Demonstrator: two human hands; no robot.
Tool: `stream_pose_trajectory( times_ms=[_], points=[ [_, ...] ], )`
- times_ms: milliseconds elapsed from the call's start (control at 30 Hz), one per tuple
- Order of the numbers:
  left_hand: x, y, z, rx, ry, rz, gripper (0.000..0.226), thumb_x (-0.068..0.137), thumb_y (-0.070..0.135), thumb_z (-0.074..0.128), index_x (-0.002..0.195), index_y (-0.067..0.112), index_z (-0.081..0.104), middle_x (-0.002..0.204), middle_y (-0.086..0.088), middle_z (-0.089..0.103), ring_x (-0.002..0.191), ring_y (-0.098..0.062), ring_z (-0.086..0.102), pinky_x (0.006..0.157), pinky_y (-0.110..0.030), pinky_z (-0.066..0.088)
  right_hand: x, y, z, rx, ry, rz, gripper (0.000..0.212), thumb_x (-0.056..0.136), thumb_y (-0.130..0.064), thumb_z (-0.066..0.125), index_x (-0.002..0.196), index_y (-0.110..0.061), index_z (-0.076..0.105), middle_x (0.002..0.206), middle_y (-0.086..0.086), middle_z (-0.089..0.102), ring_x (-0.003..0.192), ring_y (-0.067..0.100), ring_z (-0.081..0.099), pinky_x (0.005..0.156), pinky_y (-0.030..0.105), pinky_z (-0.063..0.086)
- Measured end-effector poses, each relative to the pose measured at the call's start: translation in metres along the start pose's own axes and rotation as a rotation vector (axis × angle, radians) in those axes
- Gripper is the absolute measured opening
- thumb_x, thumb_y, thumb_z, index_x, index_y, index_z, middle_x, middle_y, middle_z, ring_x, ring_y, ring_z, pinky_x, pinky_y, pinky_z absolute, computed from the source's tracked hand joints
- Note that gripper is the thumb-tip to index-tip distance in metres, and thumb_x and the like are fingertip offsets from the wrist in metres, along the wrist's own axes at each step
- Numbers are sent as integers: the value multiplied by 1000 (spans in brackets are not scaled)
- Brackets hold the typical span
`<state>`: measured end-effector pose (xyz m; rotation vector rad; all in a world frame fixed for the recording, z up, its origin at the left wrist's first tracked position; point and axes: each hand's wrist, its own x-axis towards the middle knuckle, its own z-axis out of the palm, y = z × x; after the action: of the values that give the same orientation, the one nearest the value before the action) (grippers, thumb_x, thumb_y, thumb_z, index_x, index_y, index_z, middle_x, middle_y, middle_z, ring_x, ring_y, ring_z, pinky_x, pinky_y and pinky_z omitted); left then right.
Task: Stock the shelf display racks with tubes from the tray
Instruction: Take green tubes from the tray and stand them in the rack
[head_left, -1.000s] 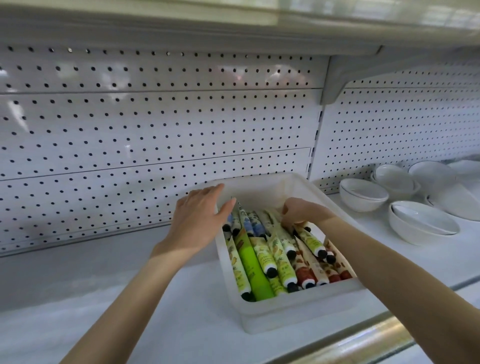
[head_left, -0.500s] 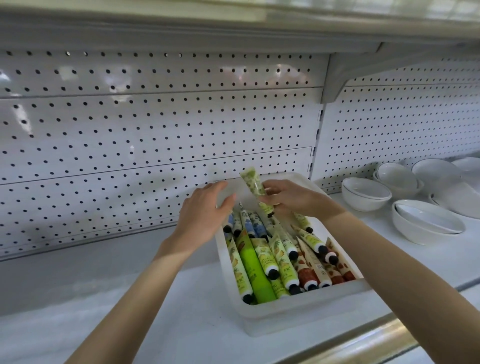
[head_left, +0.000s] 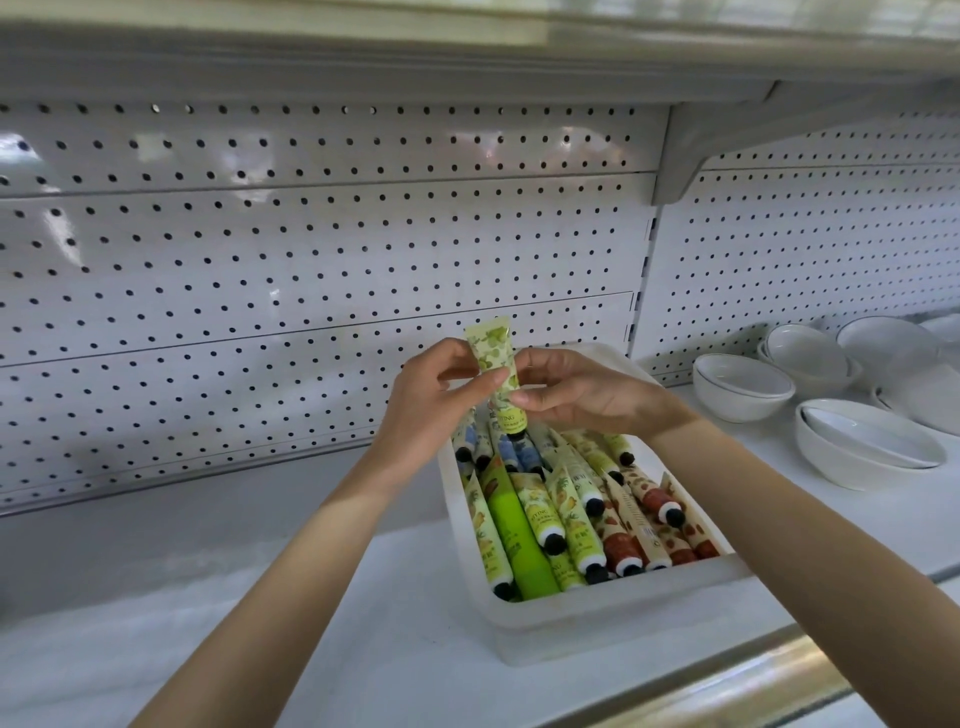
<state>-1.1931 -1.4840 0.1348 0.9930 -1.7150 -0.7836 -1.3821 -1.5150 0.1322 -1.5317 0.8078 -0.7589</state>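
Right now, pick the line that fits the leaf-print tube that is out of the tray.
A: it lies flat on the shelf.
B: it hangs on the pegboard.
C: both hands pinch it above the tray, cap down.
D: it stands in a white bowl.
C: the left hand and right hand both pinch the leaf-print tube, cap down, over the tray.
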Motion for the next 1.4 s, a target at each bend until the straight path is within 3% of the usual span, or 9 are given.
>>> stream_pose_trajectory(
  times_ms=[100,200,333,500,700,833,1067,1233,1400],
  points=[
    [-1,3,1,-52,26,14,25,82,24,68,99,7,62,100,1,70,95,-11,65,92,-40,50,-2,-4,2,44,-22,1,22,78,-8,63,99,-10,58,87,-6,64,83,8,61,80,21,52],
    [-1,5,1,-111,75,42,20,83,19,67,98,7,61,100,-1,69,93,-11,65,88,-29,51,-3,-8,-6,97,20,28,34,78,-26,62,108,-9,58,105,0,65,103,19,62,90,28,52],
    [0,4,-2,-156,108,59,13,85,16,64,98,15,60,100,2,67,90,-5,63,80,-15,49,-6,-4,-25,-26,290,40,28,89,-30,57,113,-16,62,119,-3,64,116,15,58,98,33,46],
    [0,-2,-5,-148,104,49,11,87,19,62,97,21,60,101,3,67,93,-11,63,85,-25,51,-9,12,-39,-511,614,268,35,92,-20,58,124,-9,51,121,9,55,106,23,53,79,28,42],
    [-4,-5,-3,-167,114,51,11,86,19,63,97,19,61,99,5,67,90,-6,63,80,-16,49,-9,23,-37,-766,546,596,52,91,-6,52,139,-2,31,133,16,43,102,25,46,72,28,44],
    [-5,-7,-7,-162,143,62,15,86,20,63,101,16,62,98,7,67,90,-5,63,80,-15,49,-9,30,-36,-762,517,664,47,91,0,49,136,3,33,137,18,41,121,33,46,94,38,48],
    [-9,-13,-14,-164,158,51,20,86,21,63,104,13,63,99,7,67,88,0,63,78,-13,48,-5,46,-40,-854,518,730,43,86,6,53,127,-1,44,118,15,48,93,24,52,68,28,56],
    [-11,-15,-17,-164,168,45,21,86,19,63,105,9,63,99,6,67,88,-1,63,78,-14,49,-4,44,-44,-804,503,721,42,83,7,57,123,3,49,120,14,51,94,22,51,75,29,55],
    [-13,-14,-19,-172,163,39,18,86,17,63,103,10,63,97,7,67,84,2,62,75,-12,48,-9,36,-42,-658,434,673,29,83,-5,65,112,-6,62,86,1,55,84,18,52,55,21,45]
  ],
)
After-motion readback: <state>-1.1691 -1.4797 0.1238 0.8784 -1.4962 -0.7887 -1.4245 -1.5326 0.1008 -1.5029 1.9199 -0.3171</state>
